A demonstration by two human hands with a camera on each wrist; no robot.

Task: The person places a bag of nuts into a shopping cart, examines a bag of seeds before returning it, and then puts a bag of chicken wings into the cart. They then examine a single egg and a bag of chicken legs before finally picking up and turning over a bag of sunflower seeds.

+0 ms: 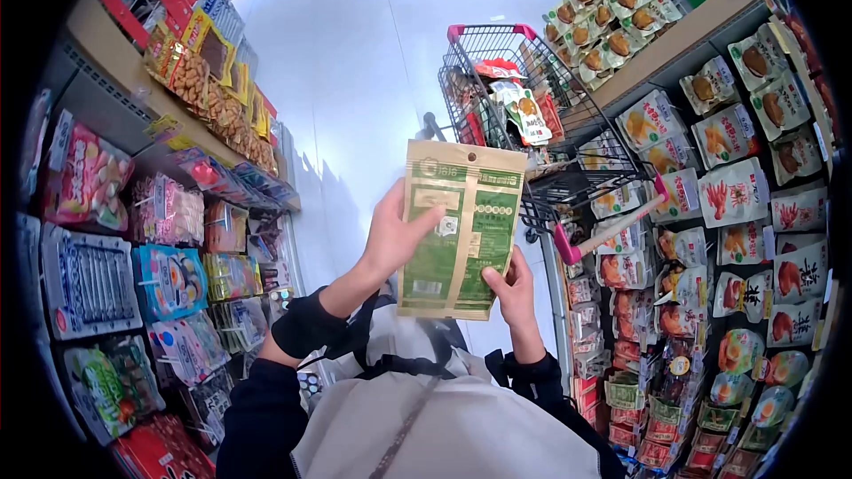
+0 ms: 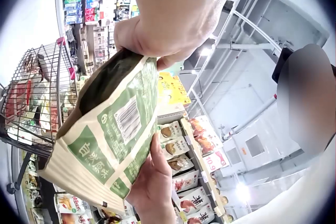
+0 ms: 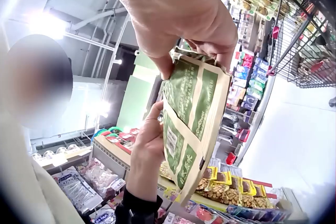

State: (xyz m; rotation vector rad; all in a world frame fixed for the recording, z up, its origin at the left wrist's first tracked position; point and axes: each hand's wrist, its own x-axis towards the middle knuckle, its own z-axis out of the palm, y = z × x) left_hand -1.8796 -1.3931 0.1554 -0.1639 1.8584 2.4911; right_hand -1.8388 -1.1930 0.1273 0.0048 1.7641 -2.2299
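A flat tan-and-green food packet [image 1: 475, 253] is held up in front of the body, printed side with a barcode facing the head camera. My left hand [image 1: 390, 235] grips its left edge, thumb lying across the printed face. At the lower right edge, my right hand [image 1: 512, 291] pinches the packet with the thumb in front. From the left wrist view, the packet [image 2: 113, 140] appears edge-on and slightly bulged, its dark underside showing. Both hands are also on the packet [image 3: 194, 113] in the right wrist view.
A wire shopping cart [image 1: 568, 186] with a pink-ended handle stands ahead to the right, several packets [image 1: 524, 111] inside. Shelves of hanging snack packs [image 1: 732, 195] line the right. On the left, another shelf holds bagged goods [image 1: 173, 275]. Pale floor [image 1: 355, 44] runs between them.
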